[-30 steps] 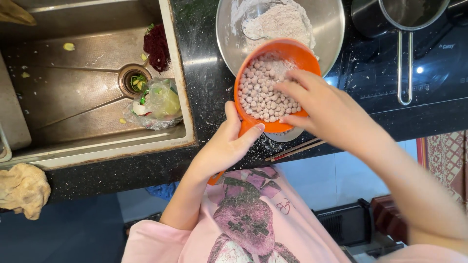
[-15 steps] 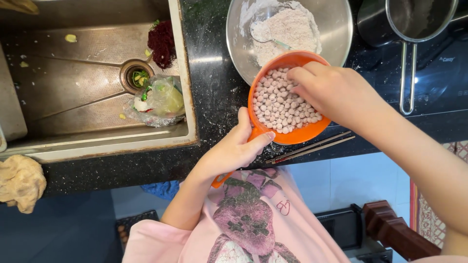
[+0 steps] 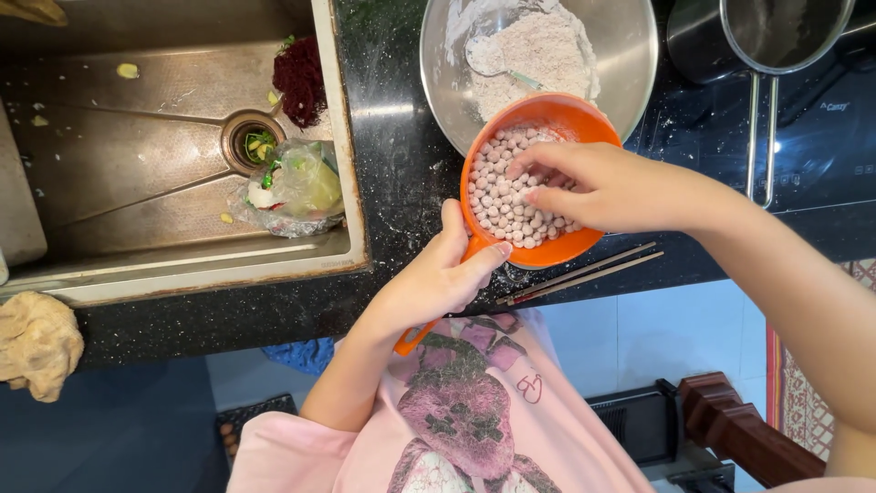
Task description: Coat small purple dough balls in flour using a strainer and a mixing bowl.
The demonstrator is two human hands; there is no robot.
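My left hand (image 3: 436,281) grips the handle of an orange strainer bowl (image 3: 566,117), thumb against its rim. The bowl holds many small pale dough balls (image 3: 497,196). My right hand (image 3: 607,187) reaches into the bowl from the right, fingertips among the balls. The bowl is held above the black counter (image 3: 401,164), partly over the near rim of a steel mixing bowl (image 3: 630,46) that contains pale flour and a spoon (image 3: 497,64).
A steel sink (image 3: 119,146) at left holds a plastic bag (image 3: 297,187) and a dark red scrap by the drain. A pair of chopsticks (image 3: 584,272) lies near the counter edge. A saucepan (image 3: 776,36) sits on the stovetop. A beige cloth (image 3: 36,342) hangs at left.
The orange bowl has stayed tilted over the counter while my right hand has moved deeper among the balls. The view has shifted slightly to the left.
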